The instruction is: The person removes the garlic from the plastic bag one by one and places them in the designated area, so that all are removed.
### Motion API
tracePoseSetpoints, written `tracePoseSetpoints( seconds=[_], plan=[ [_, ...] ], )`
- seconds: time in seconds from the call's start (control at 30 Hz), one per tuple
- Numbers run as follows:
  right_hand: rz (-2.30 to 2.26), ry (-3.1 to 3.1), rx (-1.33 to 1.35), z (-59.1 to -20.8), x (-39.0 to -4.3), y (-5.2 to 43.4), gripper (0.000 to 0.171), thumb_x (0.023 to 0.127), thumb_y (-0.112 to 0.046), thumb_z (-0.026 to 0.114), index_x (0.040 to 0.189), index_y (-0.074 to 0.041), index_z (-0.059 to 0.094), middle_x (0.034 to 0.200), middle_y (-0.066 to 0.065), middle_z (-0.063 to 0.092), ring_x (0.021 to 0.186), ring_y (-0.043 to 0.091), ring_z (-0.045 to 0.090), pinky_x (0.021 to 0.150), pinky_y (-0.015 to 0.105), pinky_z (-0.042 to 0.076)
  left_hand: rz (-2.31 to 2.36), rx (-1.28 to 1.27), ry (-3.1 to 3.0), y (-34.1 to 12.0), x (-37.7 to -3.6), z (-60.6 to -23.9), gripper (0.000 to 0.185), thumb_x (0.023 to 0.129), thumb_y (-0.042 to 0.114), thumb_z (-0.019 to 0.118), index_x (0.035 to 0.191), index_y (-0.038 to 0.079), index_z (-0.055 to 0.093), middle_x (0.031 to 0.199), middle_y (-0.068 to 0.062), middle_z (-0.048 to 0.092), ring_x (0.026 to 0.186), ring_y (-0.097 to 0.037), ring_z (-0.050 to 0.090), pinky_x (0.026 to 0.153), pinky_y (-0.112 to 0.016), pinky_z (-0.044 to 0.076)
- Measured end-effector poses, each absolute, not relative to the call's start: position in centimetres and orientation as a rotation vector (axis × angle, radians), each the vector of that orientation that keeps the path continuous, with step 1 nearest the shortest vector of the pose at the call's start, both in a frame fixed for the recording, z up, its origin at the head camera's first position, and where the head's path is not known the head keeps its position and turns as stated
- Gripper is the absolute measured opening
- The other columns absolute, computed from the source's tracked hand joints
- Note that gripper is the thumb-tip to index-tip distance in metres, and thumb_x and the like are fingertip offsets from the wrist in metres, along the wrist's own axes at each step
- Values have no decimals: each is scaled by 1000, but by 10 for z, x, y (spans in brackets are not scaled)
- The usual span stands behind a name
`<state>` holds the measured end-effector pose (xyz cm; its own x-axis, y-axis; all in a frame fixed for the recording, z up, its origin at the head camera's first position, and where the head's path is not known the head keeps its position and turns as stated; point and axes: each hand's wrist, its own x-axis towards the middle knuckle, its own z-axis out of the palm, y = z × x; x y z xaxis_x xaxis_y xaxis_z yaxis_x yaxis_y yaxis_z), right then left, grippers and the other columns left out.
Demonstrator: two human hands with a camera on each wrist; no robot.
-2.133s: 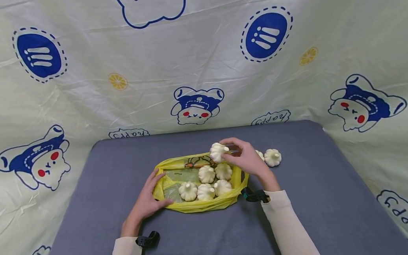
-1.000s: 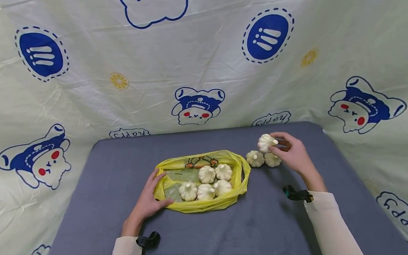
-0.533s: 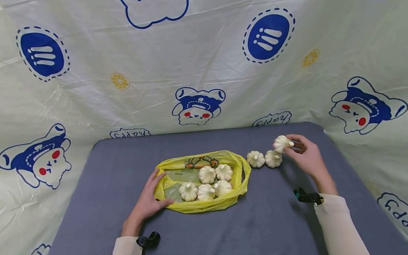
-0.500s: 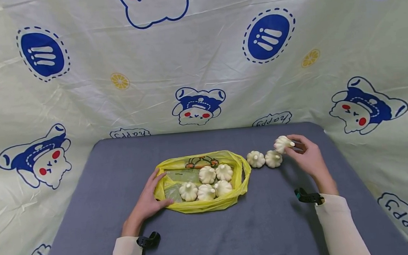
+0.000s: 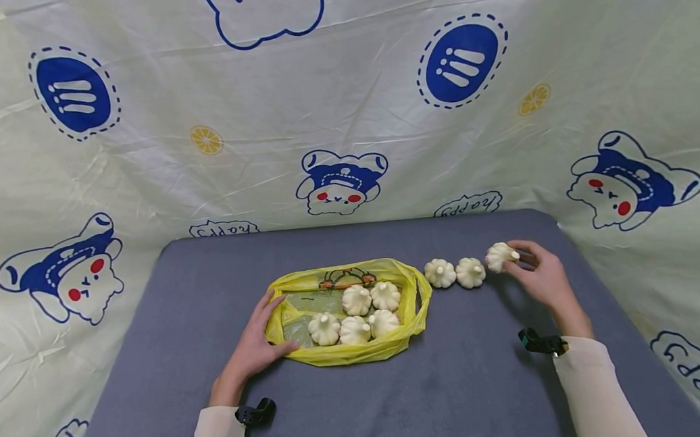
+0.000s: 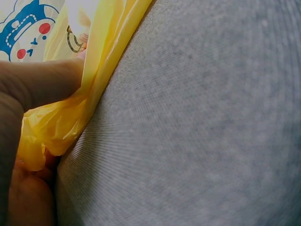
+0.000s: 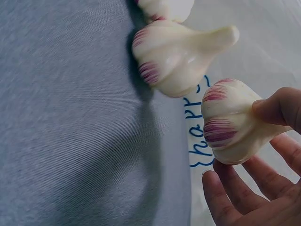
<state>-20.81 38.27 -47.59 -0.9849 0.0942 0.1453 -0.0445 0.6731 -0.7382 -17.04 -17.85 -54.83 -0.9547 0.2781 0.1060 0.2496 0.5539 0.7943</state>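
The right hand [image 5: 543,276] pinches a garlic [image 5: 501,256] low beside two others [image 5: 455,273], forming a row. The left hand [image 5: 251,347] grips the bag [image 5: 416,295] rim, keeping it open.

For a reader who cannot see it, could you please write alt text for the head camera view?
A person's right hand holds a garlic bulb at the end of a row with two other bulbs on a grey table. The left hand holds the edge of a yellow plastic bag containing five bulbs.
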Motion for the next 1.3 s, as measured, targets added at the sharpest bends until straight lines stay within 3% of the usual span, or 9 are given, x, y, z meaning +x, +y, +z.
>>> tracePoseSetpoints(
  seconds=[0.07, 0.17, 0.3, 0.37, 0.47, 1.3],
  plan=[
    [1207, -2735, -61, -480, -208, 386, 51, 102, -29, 64, 143, 1, 54, 145, 31, 52, 129, 52, 55, 74, 3, 39, 1390, 466, 2744, -178, -170, -548, 94, 79, 27, 89, 157, 9, 41, 171, -17, 18, 155, -46, 20, 117, -71, 27],
    [1198, -2758, -87, -485, -208, 388, 52, 103, -31, 63, 143, -1, 54, 147, 31, 52, 130, 52, 55, 83, 19, 51, 1383, 467, 2748, -178, -170, -548, 93, 79, 27, 89, 157, 9, 41, 171, -17, 18, 155, -47, 21, 116, -71, 27],
    [1177, -2777, -98, -493, -209, 389, 50, 103, -30, 63, 143, -1, 54, 147, 32, 51, 130, 52, 55, 92, 49, 52, 1383, 471, 2750, -179, -170, -548, 93, 80, 28, 88, 157, 9, 41, 171, -17, 18, 155, -47, 21, 116, -71, 27],
    [1167, -2783, -101, -496, -209, 390, 49, 103, -29, 63, 142, -1, 55, 146, 32, 52, 129, 52, 56, 92, 49, 51, 1386, 476, 2749, -179, -170, -548, 93, 80, 28, 88, 157, 8, 41, 171, -17, 18, 155, -47, 21, 116, -71, 27],
    [1160, -2790, -107, -502, -209, 390, 49, 103, -28, 63, 142, 0, 55, 144, 34, 52, 128, 54, 56, 94, 58, 49, 1386, 474, 2747, -179, -170, -548, 93, 80, 28, 88, 158, 8, 41, 171, -17, 18, 155, -47, 20, 116, -71, 27],
    [1083, -2868, -109, -512, -213, 391, 48, 104, -28, 60, 143, -1, 54, 147, 32, 51, 126, 53, 56, 90, 59, 49, 1353, 438, 2748, -179, -171, -549, 93, 81, 30, 87, 159, 12, 39, 172, -13, 17, 156, -44, 19, 118, -70, 26]
  ],
)
